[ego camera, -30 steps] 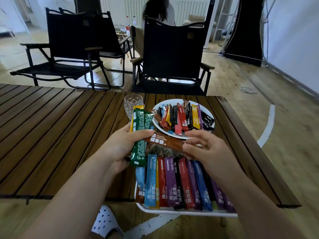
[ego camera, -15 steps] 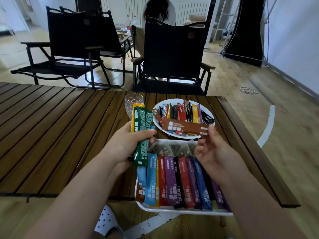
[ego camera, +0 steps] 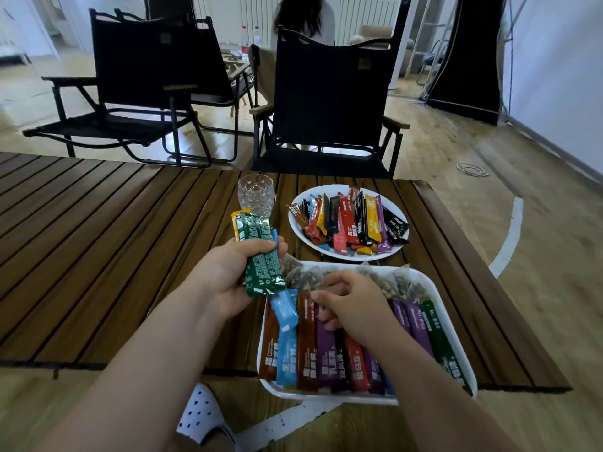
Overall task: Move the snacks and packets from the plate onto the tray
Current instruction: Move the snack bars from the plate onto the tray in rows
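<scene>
Black folding chairs point(ego camera: 329, 93) stood beyond the slatted wooden table point(ego camera: 98, 239). Pale wood flooring point(ego camera: 473, 141) ran to white radiators point(ego camera: 362, 17).

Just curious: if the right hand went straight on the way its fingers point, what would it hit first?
Likely the brown packet in the tray, beside the right hand's fingertips; then the blue packet. Depth is unclear.

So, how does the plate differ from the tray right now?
The plate is round; the tray is rectangular. On the plate the packets lie in a loose pile, on the tray in a neat row. The plate sits fully on the table; the tray overhangs its near edge. Both are white.
</scene>
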`<move>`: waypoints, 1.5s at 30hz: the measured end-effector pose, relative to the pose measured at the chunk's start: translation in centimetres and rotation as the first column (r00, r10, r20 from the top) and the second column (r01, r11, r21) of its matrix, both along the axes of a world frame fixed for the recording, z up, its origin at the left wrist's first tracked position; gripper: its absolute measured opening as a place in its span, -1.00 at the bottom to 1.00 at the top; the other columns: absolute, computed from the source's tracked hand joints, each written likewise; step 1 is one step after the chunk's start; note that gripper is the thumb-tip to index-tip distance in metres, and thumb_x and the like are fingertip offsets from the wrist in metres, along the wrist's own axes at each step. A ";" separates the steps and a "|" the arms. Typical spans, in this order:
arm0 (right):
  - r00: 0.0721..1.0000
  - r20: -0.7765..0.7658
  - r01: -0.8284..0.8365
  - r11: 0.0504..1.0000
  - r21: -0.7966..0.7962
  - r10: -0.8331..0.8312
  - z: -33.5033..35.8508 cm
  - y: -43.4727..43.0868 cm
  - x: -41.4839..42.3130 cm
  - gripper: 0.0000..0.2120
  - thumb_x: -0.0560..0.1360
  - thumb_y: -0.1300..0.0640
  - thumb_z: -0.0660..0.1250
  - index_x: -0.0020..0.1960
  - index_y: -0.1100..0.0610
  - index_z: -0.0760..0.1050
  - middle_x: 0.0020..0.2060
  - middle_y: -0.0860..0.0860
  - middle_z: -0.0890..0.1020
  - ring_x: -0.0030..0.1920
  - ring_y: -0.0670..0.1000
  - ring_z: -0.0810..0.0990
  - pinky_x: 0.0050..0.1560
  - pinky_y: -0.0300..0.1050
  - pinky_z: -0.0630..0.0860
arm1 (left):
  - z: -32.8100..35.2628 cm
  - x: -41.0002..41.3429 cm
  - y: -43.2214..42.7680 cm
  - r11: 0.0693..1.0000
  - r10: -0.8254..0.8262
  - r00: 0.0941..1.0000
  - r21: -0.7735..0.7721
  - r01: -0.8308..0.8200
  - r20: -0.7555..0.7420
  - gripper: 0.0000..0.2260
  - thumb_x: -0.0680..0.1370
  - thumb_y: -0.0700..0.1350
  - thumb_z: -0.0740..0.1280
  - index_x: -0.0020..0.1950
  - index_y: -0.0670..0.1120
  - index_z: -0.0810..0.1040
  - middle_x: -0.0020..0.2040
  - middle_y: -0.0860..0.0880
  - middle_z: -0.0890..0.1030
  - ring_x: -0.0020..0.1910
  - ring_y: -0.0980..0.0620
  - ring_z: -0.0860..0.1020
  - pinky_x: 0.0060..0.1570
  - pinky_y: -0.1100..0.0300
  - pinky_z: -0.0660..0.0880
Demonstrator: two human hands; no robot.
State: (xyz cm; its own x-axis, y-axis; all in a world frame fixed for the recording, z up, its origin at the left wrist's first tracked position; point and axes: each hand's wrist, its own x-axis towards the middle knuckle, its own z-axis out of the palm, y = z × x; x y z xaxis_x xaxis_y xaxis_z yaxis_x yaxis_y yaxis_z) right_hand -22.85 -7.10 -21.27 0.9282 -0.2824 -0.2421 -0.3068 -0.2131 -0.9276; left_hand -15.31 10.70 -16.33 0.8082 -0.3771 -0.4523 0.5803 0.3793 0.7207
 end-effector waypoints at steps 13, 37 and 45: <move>0.984 -0.072 -0.097 0.823 0.560 0.165 2.6 0.5 -2.5 -0.54 0.34 -0.06 0.55 0.04 0.26 0.62 -0.33 -0.02 0.58 -0.45 -0.14 0.36 -0.52 -0.33 0.29 | 0.3 -0.5 -0.4 0.979 -0.031 0.999 -0.199 0.036 0.028 -0.67 0.43 -0.30 0.37 0.20 -0.24 0.63 0.14 -0.18 0.72 0.09 -0.05 0.72 0.01 -0.08 0.68; 0.942 0.143 0.146 0.752 0.642 -0.305 3.3 -1.6 -2.6 -0.65 0.29 0.16 0.54 0.05 0.22 0.66 -0.18 0.10 0.74 -0.27 -0.07 0.66 -0.27 -0.26 0.63 | 0.0 -0.4 -0.6 0.988 -0.049 0.976 0.154 0.017 0.211 -0.57 0.45 -0.27 0.48 0.29 -0.07 0.51 0.01 -0.10 0.76 -0.05 -0.14 0.75 -0.23 -0.02 0.68; 0.882 0.118 0.176 0.551 0.815 -0.456 3.1 -2.1 -2.0 -0.66 0.38 0.08 0.49 0.11 0.20 0.63 -0.22 0.05 0.72 -0.27 -0.09 0.68 -0.32 -0.22 0.60 | 0.7 -1.5 -0.9 0.951 -0.217 0.947 0.272 0.149 0.237 -0.63 0.48 -0.30 0.47 0.24 -0.07 0.52 -0.06 -0.18 0.76 -0.18 -0.15 0.75 -0.36 0.10 0.64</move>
State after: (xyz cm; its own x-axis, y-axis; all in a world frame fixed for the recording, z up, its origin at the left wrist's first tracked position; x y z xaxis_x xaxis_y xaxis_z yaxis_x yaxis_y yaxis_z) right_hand -24.90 -9.20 -18.20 0.8750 -0.4097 -0.2580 0.0970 0.6704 -0.7356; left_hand -16.83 9.84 -15.59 0.8377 -0.4328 -0.3332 0.4015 0.0743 0.9128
